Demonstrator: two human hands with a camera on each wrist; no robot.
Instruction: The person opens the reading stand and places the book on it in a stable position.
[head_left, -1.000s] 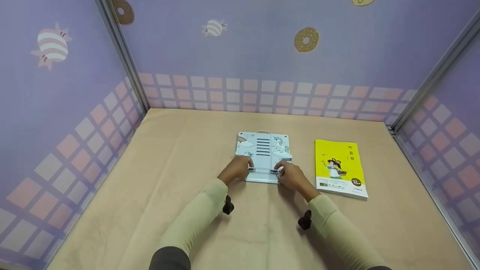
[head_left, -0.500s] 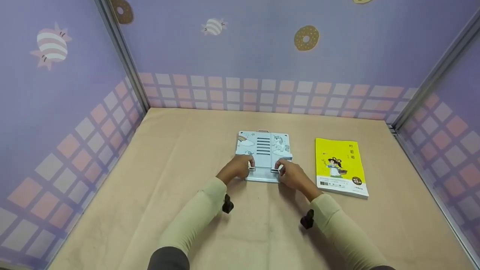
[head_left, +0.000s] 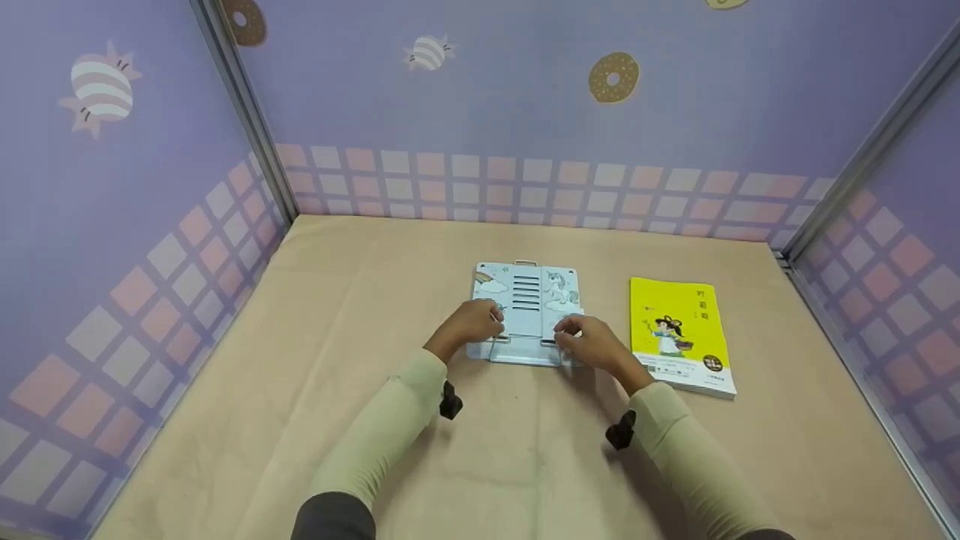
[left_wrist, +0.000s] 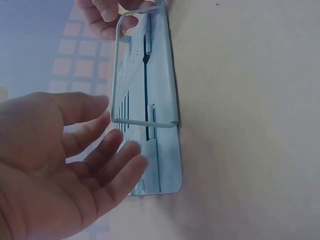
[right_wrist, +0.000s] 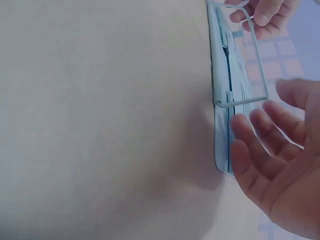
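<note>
A light blue metal book stand (head_left: 527, 322) with a unicorn and cloud print lies folded nearly flat on the table, slots down its middle. From its front edge a bent wire bracket (left_wrist: 117, 75) sticks up, also seen in the right wrist view as a wire loop (right_wrist: 258, 55). My left hand (head_left: 474, 321) is at the stand's left side, fingers loosely bent and spread, thumb tip right by the wire. At the right side my right hand (head_left: 591, 341) has its thumb and fingers apart, close to the wire's corner. Neither hand grips anything.
A yellow book (head_left: 679, 322) with a cartoon figure on its cover lies to the right of the stand, behind my right hand. Beige cloth covers the table (head_left: 360, 300). Purple patterned walls (head_left: 517, 97) enclose the back and both sides.
Both hands have loosened from the wire bracket at the stand's front and drawn slightly outward, with their fingers opening. The stand and the book stay in place.
</note>
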